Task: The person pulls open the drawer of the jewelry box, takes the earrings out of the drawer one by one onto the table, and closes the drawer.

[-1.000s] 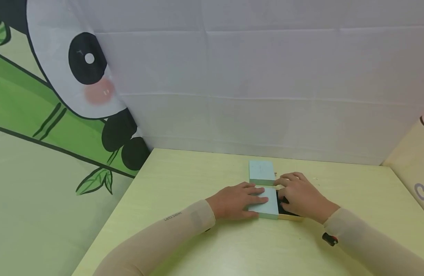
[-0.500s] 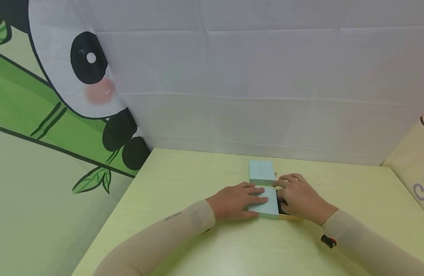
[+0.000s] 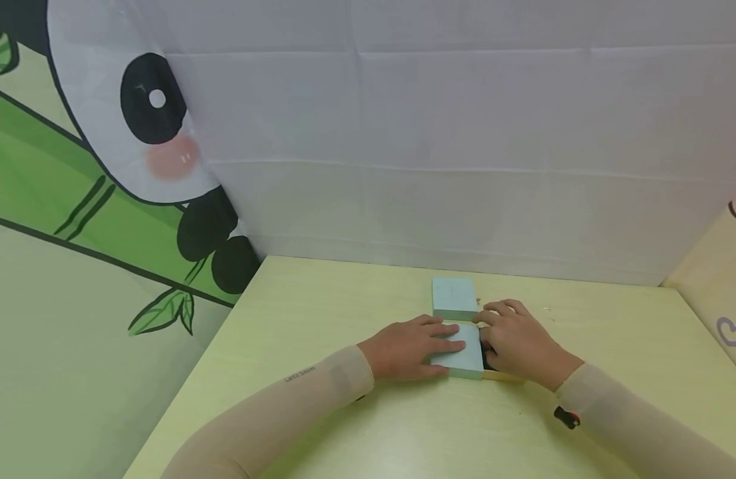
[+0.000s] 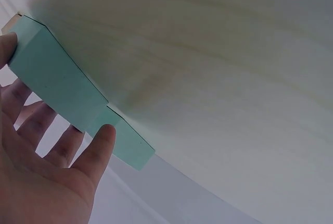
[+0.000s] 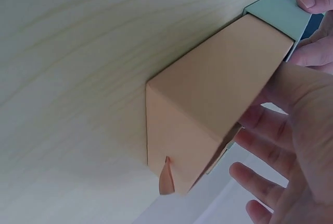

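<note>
A mint-green box sleeve point(image 3: 468, 366) lies on the table, with a tan drawer point(image 3: 503, 376) pulled partly out of its right side. My left hand point(image 3: 400, 349) rests on the sleeve, its fingers spread straight over the top and its thumb along the front edge. My right hand point(image 3: 518, 339) reaches over the drawer, thumb and forefinger down at its dark inside. Whether they pinch anything there is hidden. In the right wrist view the drawer's end carries a tan pull tab point(image 5: 166, 177), and the other fingers are apart from it.
A second mint-green box point(image 3: 454, 297) stands directly behind the first, a small tan tab at its right side. Tiny gold-coloured bits point(image 3: 548, 309) lie to the right of it. Behind the pale table point(image 3: 326, 293) hangs a white sheet point(image 3: 404, 199).
My right hand has shifted slightly left toward the sleeve and covers more of the drawer's dark inside. The left hand and both boxes stay where they were.
</note>
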The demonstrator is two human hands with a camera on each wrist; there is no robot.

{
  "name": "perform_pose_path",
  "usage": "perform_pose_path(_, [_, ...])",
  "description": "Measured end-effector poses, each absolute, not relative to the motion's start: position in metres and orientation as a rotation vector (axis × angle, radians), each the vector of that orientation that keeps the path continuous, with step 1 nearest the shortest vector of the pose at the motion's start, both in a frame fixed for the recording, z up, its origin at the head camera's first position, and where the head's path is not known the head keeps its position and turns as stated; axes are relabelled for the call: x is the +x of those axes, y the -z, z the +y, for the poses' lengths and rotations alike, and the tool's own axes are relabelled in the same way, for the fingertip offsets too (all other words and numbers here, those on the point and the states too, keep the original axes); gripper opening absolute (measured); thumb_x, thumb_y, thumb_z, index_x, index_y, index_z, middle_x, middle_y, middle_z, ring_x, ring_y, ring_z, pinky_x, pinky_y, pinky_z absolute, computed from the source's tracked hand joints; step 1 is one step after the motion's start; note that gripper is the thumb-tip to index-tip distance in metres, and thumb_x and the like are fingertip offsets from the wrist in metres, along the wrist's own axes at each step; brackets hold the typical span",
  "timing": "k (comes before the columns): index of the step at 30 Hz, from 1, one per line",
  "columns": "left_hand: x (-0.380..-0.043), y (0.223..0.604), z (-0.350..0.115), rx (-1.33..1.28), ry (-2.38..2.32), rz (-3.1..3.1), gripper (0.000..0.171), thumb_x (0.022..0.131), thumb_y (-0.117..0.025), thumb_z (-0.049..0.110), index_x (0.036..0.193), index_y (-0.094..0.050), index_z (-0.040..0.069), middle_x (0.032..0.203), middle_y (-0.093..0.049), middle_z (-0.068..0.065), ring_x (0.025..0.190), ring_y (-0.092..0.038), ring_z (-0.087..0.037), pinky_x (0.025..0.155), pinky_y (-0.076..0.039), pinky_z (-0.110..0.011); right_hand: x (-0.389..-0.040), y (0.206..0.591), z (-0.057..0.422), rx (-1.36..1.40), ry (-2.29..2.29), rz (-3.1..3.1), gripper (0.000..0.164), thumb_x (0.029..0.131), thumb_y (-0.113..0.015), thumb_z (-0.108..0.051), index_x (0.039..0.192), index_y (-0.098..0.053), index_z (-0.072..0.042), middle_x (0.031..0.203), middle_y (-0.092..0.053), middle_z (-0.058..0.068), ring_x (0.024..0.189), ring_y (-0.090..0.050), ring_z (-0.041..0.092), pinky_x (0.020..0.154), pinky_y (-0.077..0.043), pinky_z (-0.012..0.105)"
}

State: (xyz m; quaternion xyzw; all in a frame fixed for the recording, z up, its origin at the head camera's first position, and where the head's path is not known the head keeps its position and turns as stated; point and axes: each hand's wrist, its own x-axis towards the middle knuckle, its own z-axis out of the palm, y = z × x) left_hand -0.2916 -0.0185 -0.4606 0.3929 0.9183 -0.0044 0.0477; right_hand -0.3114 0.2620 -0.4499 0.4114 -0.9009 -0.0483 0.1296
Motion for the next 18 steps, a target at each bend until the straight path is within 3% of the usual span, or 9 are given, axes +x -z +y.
perform_pose_path(18, [-0.301, 0.465, -0.038, 1.157, 0.052, 2.801, 0.064, 0.121, -0.06, 0.062, 0.181, -0.046, 0.046, 0.193, -0.041, 0.016, 0.181, -0.04, -0.019, 0.129, -0.06, -0.037, -0.326, 0.457, 0.243, 1.2, -0.017, -2.616, 0.028, 0.093, -0.087, -0.006, 0.074, -0.074, -0.022, 0.134, -0.088, 0.006, 0.134, -0.079, 0.037, 0.117, -0.06, 0.062])
